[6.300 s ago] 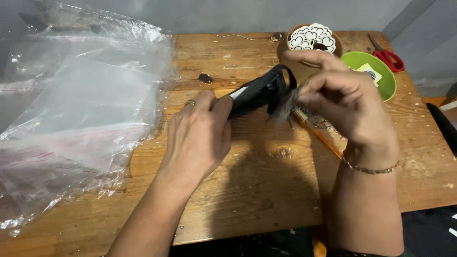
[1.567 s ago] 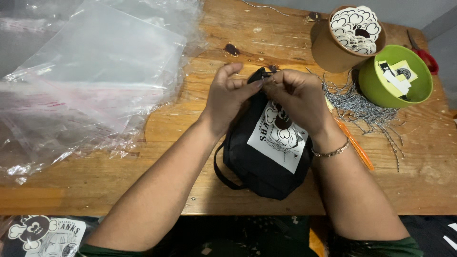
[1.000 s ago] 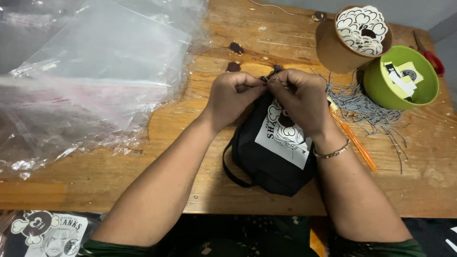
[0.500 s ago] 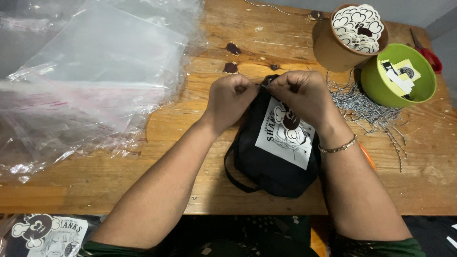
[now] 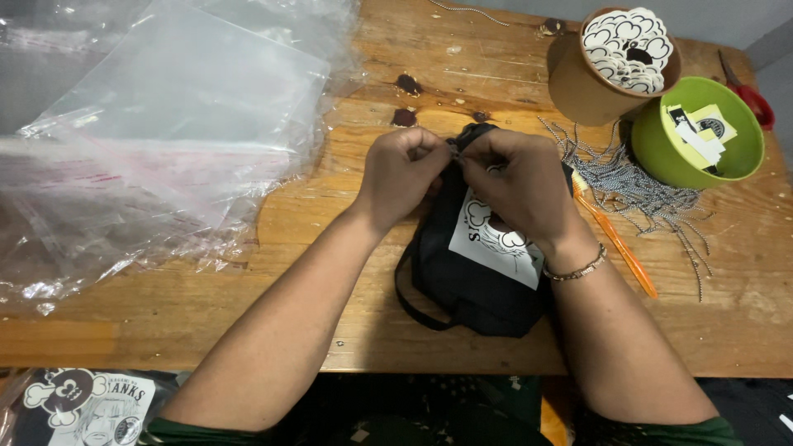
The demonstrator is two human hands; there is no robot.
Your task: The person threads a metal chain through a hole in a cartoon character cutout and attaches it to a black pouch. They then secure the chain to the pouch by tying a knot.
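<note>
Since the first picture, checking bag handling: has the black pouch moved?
Yes. The black pouch now lies on the wooden table, nearer its front edge; before, it was held up.

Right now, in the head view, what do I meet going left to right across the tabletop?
Clear plastic bags → left hand → right hand on the black pouch → orange pen → green bowl → red scissors.

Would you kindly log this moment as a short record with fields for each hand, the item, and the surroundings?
Left hand: pinching the top edge of the black pouch
Right hand: pinching the same edge, touching the left
Pouch: flat on the wooden table, white printed patch up
Left of it: clear plastic bags
Right of it: green bowl, brown cup, ball chains, orange tool
</note>
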